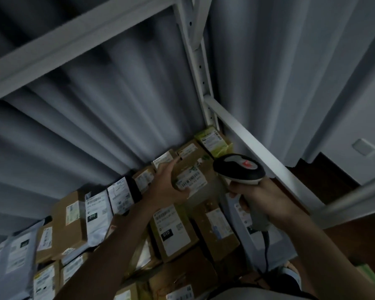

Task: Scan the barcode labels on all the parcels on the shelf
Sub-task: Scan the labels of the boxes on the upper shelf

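**Desk:** What have you got hold of, deep in that dim shelf?

**Me:** My left hand point(167, 187) grips a small cardboard parcel point(192, 176) near the back right of the shelf, thumb curled under its near edge and forefinger stretched along the top. I judge it is tipped up this way so that its barcode label point(191, 180) faces me and the reader. My right hand point(266, 198) is wrapped round the grip of the handheld scanner point(239, 168), fingers curled tight. The scanner's head hangs just beside the parcel, to its right, nose toward the label.

**Desk:** And the rest of the load?

**Me:** Parcels crowd the whole shelf below my arms. There are brown boxes point(173, 230), labels up, two of them marked 010. Grey mailer bags point(13, 256) lie at the far left, and a greenish box point(214, 140) is wedged in the back corner against the white upright point(200, 68). Most lie label-up, which should let the reader pass over them without lifting. Whether the trigger is pressed I cannot tell, since no beam shows on the label. Which parcels are already scanned cannot be read from here.
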